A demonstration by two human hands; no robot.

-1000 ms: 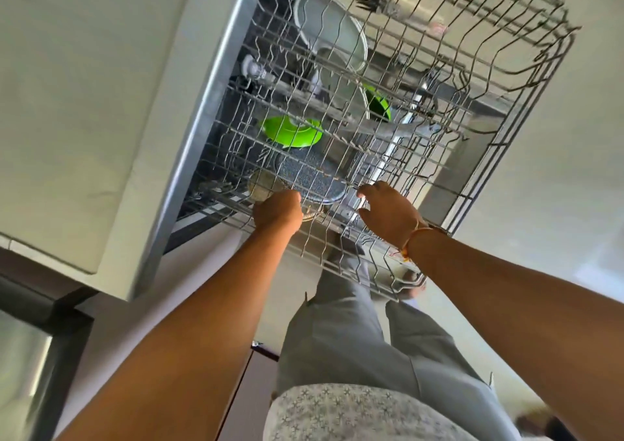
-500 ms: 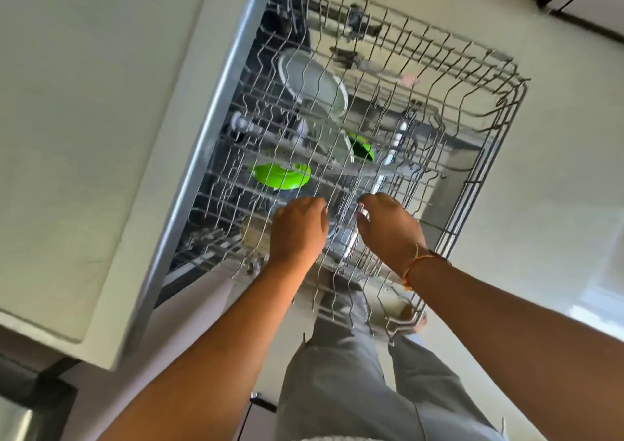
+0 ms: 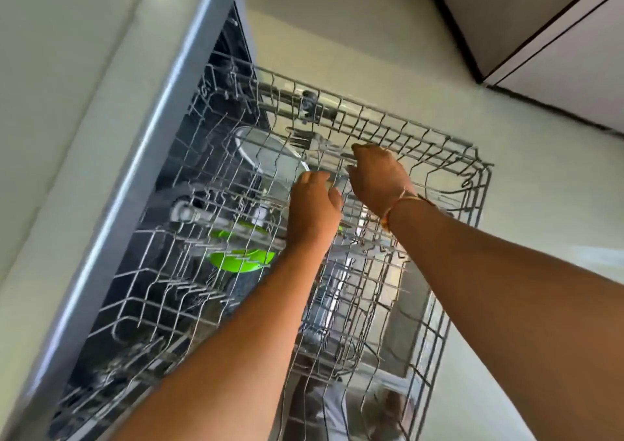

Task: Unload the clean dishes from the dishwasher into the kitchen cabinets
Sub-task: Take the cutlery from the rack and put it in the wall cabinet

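Closest in, the right hand's [image 3: 378,180] fingertips [image 3: 360,147] are bent down over the wires at the far side of the dishwasher's pulled-out wire rack [image 3: 439,147], right at the handle ends of the forks [image 3: 301,139]. Blur hides whether they pinch a handle or only touch it, so I cannot tell. The thumb points left toward the other hand. A thin orange bracelet [image 3: 401,201] sits on that wrist, and the bare forearm runs off to the near right.

The left hand [image 3: 314,211] is just left of the right, nearly touching it, and shows only its back. Its fingers curl away from the camera among the rack wires, close to the rim of a pale round dish [image 3: 266,157]. What they grasp, if anything, cannot be made out. Its forearm stretches to the near edge.

The forks lie flat on the far part of the rack, tines pointing left. The pale dish stands on edge just near and left of them. Nearer still, left of the left wrist, a bright green bowl [image 3: 241,260] shows through the wires. The rest of the rack, near and right of the hands, is bare wire.

A grey metal edge [image 3: 135,187] runs diagonally along the rack's left side, with a pale surface [image 3: 67,86] beyond it. Pale floor [image 3: 540,221] lies to the right, and cabinet fronts [image 3: 557,35] fill the far right corner. Grey trousers [image 3: 320,407] show through the wires at the near edge.
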